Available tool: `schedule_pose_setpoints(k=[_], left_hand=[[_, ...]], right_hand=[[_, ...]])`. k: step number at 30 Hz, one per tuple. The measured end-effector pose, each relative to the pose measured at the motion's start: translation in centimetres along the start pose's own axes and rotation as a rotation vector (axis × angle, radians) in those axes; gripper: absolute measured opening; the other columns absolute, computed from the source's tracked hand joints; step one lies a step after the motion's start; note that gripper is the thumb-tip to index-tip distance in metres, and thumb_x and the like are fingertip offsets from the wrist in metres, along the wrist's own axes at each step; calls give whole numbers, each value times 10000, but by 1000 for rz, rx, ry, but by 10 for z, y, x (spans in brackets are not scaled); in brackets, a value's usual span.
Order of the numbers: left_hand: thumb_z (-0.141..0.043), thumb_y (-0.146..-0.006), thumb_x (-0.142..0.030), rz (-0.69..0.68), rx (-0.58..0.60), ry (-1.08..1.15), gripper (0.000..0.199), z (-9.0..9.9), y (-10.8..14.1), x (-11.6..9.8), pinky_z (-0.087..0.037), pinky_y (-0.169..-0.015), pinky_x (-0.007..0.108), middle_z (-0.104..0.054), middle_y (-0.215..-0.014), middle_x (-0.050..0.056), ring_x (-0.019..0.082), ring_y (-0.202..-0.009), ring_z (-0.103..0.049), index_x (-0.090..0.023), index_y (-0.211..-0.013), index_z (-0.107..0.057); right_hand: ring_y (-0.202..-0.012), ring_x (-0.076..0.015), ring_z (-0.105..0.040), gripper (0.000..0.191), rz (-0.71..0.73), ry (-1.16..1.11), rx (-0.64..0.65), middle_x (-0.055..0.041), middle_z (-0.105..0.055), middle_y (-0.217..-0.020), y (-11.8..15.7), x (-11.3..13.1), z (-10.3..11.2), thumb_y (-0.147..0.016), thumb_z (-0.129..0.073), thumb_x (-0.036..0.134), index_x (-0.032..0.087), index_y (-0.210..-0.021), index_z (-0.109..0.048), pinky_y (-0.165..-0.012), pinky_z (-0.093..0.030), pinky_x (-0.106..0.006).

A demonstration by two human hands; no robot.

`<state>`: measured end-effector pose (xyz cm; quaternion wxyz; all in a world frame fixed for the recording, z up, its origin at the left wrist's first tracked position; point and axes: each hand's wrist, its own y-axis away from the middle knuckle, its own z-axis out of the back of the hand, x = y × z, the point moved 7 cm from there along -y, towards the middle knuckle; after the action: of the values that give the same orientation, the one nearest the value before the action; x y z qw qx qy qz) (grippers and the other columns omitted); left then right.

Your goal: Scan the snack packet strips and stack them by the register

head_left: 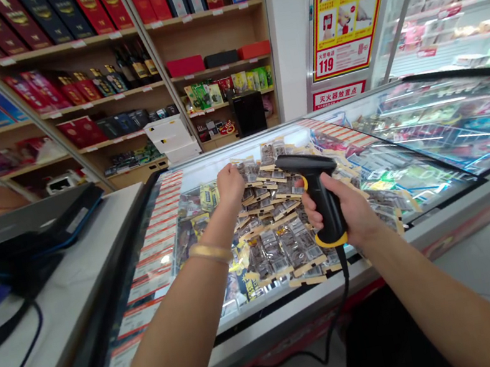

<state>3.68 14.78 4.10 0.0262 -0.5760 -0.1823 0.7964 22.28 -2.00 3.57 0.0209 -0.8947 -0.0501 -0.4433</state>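
Note:
My right hand (pixel 356 205) is wrapped round the grip of a black and yellow barcode scanner (pixel 328 210), its head tilted up toward the left. A black cable runs down from the scanner's base. At the far left edge of a heap of small clear packets (pixel 279 247) with tan edges and dark contents, my left hand (pixel 230 183) is closed, its fingers curled away from me. Whatever those fingers hold, if anything, is hidden. The heap lies on the glass top of a chest freezer (pixel 298 321), partly behind the scanner.
On the left, a counter (pixel 78 289) carries a dark flat device (pixel 38 223). A person's arm (pixel 3 197) shows beyond it. Shelves of boxes and bottles (pixel 197 22) line the back wall. The cable (pixel 298 354) loops low in front of the freezer.

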Motion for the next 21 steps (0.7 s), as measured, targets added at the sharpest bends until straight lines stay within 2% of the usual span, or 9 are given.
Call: schedule_pose_setpoints(k=[3, 6, 14, 21], left_hand=[[-438, -849, -271, 47, -3, -80, 244, -1, 0, 2, -446, -848, 336, -698, -890, 94, 230, -940, -614, -181, -831, -665], [-467, -849, -297, 87, -28, -136, 222, 5, 3, 6, -437, -868, 329, -706, -910, 96, 239, -1000, -604, -192, -831, -662], [-405, -893, -343, 130, 4, -175, 295, 7, 12, 6, -443, -821, 333, -664, -782, 62, 231, -894, -595, -199, -761, -626], [-383, -883, -269, 108, -7, -206, 288, 16, 12, 5, -430, -888, 316, -714, -897, 96, 223, -974, -611, -173, -828, -649]], right_hand=[[-459, -79, -440, 462, -3, 1, 6, 34, -541, -618, 0, -2, 0, -723, -758, 510, 171, -1012, -639, -412, -385, -189], [-461, -80, -439, 451, -5, -2, 5, 32, -542, -622, -1, -3, 2, -727, -757, 506, 171, -1006, -638, -413, -391, -192], [-471, -92, -441, 422, -10, 23, 6, 32, -525, -627, -3, -5, 2, -768, -714, 510, 182, -1018, -627, -417, -386, -206], [-461, -90, -430, 390, -18, 32, 33, 37, -511, -635, -5, -8, -3, -809, -671, 512, 194, -1028, -615, -408, -373, -212]])
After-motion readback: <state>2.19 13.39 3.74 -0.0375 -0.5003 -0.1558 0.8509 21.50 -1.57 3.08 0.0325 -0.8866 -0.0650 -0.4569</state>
